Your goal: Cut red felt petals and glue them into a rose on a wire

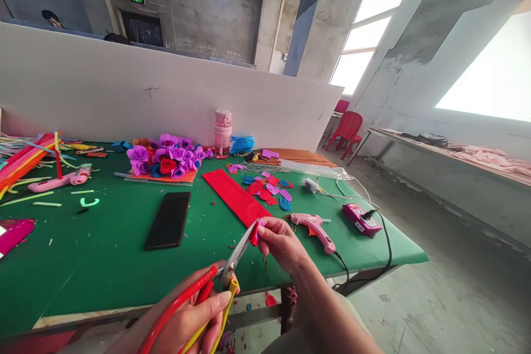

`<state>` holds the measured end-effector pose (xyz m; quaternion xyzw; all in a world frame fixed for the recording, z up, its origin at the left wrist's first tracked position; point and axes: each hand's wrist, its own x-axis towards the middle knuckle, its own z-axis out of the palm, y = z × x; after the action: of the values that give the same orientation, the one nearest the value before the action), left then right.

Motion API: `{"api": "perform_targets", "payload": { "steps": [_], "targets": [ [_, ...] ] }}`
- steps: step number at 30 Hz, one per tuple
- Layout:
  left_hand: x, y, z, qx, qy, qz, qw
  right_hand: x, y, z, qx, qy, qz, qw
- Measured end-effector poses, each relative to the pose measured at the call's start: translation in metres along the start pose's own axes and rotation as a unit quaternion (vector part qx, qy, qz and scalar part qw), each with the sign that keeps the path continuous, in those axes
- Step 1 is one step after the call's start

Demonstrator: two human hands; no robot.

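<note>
My left hand [199,312] is closed round a pair of scissors [234,263] with red and yellow handles. The blades point up and away, with their tips at a small red paper piece [254,235]. That piece is pinched between the thumb and fingers of my right hand [277,238], with a bit of purple showing at its upper edge. Just beyond the hands, a long red paper strip [236,193] lies on the green table [112,265]. Cut petals [269,191] in red, purple and blue are scattered behind the strip's right side.
A pink glue gun [313,227] and a purple power socket [360,219] with cables lie to the right. A black phone [168,220] lies left of centre. Farther back are paper flowers [170,156], a pink bottle [223,133] and a white partition [178,88].
</note>
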<state>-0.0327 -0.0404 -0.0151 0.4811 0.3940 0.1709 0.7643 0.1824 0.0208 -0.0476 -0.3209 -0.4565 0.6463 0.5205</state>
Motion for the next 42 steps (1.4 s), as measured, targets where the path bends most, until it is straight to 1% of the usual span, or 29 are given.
{"api": "perform_targets", "payload": {
  "steps": [2, 3, 5, 7, 9, 10, 12, 16, 20, 23, 29, 31, 32, 33, 35, 38, 40, 42],
  "targets": [
    [-0.001, 0.0, 0.0, -0.006, 0.009, 0.008, 1.0, 0.0, 0.0, 0.001, -0.001, -0.002, 0.004, 1.0],
    [-0.002, 0.001, 0.0, -0.008, 0.024, 0.027, 0.999, 0.0, 0.0, 0.002, 0.002, -0.001, 0.002, 1.0],
    [0.0, 0.005, -0.002, 0.014, 0.085, 0.1, 0.991, 0.0, 0.002, 0.005, 0.02, 0.006, -0.007, 1.0],
    [0.003, 0.011, -0.005, 0.07, 0.169, 0.188, 0.965, 0.0, 0.007, 0.009, 0.048, 0.014, -0.011, 0.999],
    [0.009, 0.015, -0.008, 0.126, 0.228, 0.239, 0.936, 0.0, 0.012, 0.013, 0.073, 0.015, 0.0, 0.997],
    [0.011, 0.017, -0.009, 0.138, 0.246, 0.252, 0.926, -0.001, 0.015, 0.016, 0.082, 0.015, 0.009, 0.997],
    [0.014, 0.019, -0.007, 0.133, 0.263, 0.271, 0.916, -0.001, 0.019, 0.021, 0.086, 0.01, 0.026, 0.996],
    [0.015, 0.019, 0.001, 0.081, 0.273, 0.3, 0.91, -0.002, 0.024, 0.029, 0.088, 0.005, 0.043, 0.995],
    [0.018, 0.018, 0.002, 0.076, 0.28, 0.309, 0.906, -0.002, 0.03, 0.035, 0.105, -0.005, 0.058, 0.993],
    [0.021, 0.018, 0.001, 0.081, 0.272, 0.303, 0.91, -0.002, 0.036, 0.036, 0.13, -0.009, 0.06, 0.99],
    [0.014, 0.025, 0.003, 0.029, 0.224, 0.275, 0.934, -0.003, 0.04, 0.04, 0.159, -0.044, 0.071, 0.984],
    [0.009, 0.026, 0.001, 0.045, 0.225, 0.269, 0.935, -0.003, 0.038, 0.041, 0.163, -0.033, 0.07, 0.984],
    [0.007, 0.026, -0.001, 0.055, 0.217, 0.266, 0.938, -0.002, 0.037, 0.04, 0.162, -0.022, 0.066, 0.984],
    [0.005, 0.025, -0.003, 0.061, 0.198, 0.259, 0.943, -0.001, 0.035, 0.038, 0.159, -0.009, 0.061, 0.985],
    [-0.001, 0.022, -0.008, 0.051, 0.14, 0.227, 0.963, 0.001, 0.029, 0.032, 0.148, 0.011, 0.042, 0.988],
    [-0.009, 0.016, -0.015, 0.033, 0.057, 0.144, 0.987, 0.004, 0.017, 0.02, 0.126, 0.03, 0.012, 0.992],
    [-0.015, 0.01, -0.019, 0.048, 0.024, 0.097, 0.994, 0.005, 0.009, 0.012, 0.115, 0.044, -0.006, 0.992],
    [-0.019, 0.005, -0.022, 0.062, 0.014, 0.073, 0.995, 0.005, 0.004, 0.007, 0.111, 0.057, -0.021, 0.992]
  ]
}}
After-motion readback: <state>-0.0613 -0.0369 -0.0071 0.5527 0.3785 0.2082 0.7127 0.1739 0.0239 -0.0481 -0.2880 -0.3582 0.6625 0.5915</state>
